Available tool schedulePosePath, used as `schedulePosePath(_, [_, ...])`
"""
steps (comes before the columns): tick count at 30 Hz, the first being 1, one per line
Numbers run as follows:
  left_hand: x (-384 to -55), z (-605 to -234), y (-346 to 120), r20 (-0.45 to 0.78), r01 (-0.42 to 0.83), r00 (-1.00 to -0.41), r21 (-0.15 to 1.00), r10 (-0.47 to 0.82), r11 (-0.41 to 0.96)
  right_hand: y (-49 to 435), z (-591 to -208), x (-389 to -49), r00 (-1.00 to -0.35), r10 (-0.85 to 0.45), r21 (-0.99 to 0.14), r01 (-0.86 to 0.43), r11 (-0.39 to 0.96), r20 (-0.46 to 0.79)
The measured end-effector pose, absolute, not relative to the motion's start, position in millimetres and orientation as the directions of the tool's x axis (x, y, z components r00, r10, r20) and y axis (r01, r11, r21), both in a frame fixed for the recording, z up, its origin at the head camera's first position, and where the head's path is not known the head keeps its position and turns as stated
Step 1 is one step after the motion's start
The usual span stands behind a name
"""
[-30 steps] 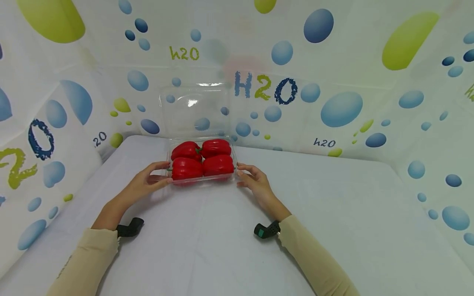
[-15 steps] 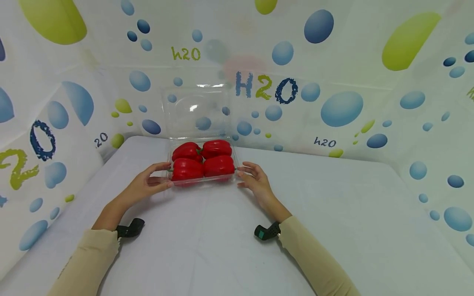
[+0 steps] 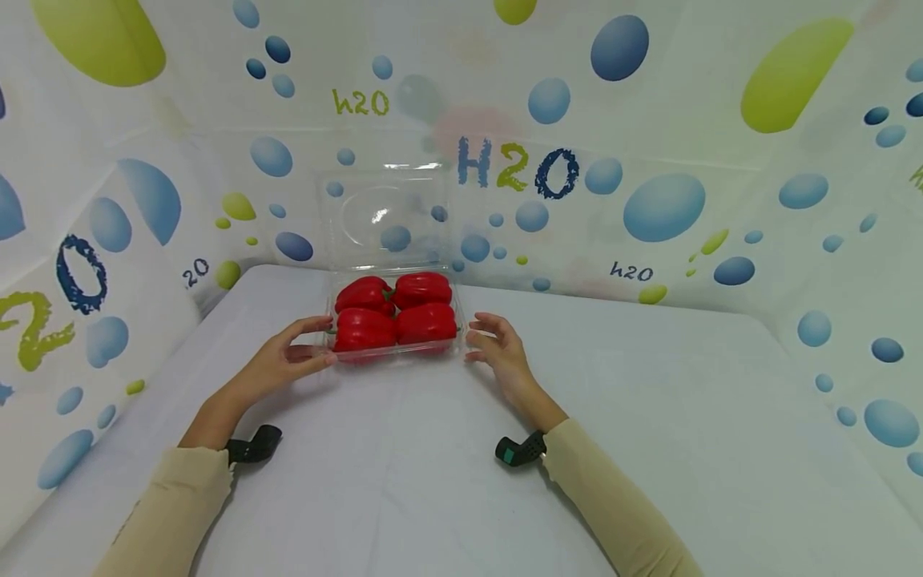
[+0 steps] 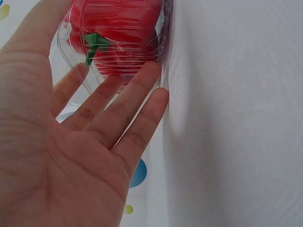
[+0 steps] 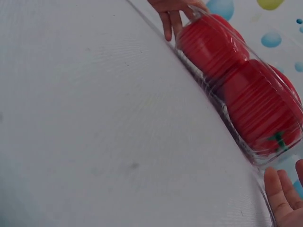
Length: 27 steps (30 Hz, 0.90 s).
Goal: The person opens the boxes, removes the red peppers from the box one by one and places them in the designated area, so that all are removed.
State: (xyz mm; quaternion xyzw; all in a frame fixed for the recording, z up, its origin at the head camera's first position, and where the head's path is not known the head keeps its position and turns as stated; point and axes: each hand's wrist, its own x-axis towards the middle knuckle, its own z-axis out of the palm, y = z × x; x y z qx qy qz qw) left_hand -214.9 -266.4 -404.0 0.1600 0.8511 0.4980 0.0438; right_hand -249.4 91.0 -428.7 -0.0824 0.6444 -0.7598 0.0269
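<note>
Several red bell peppers (image 3: 426,323) with green stems lie in a clear plastic clamshell box (image 3: 395,350). Its transparent lid (image 3: 382,216) stands raised at the back. At the box's left side is my left hand (image 3: 277,361), thumb by the front corner and fingers along the side wall. The left wrist view shows those fingers (image 4: 125,111) fairly straight and spread, at the ribbed wall. My right hand (image 3: 505,362) is just off the box's right side, fingers loosely bent, holding nothing. In the right wrist view a small gap separates its fingertips (image 5: 273,177) from the box.
A white cloth (image 3: 433,465) covers the table. Behind it hangs a white curtain (image 3: 685,104) with blue and green drops and H2O lettering, close to the raised lid. A dark wrist camera (image 3: 255,443) sits on the left wrist, another camera (image 3: 519,450) on the right.
My right hand has shifted slightly to the right, away from the box. The left hand, the box and the peppers have stayed in place.
</note>
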Motion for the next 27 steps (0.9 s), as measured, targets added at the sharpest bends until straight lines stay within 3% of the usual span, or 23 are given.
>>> schedulePosePath(15, [-217, -404, -266, 0.069, 0.212, -0.949, 0.862, 0.308, 0.461, 89, -419, -247, -0.987, -0.04, -0.983, -0.151, -0.105, 0.156])
schedulePosePath(27, [-219, -407, -268, 0.07, 0.212, -0.948, 0.864, 0.309, 0.456, 86, -413, -247, -0.936, -0.05, -0.936, -0.346, -0.058, 0.349])
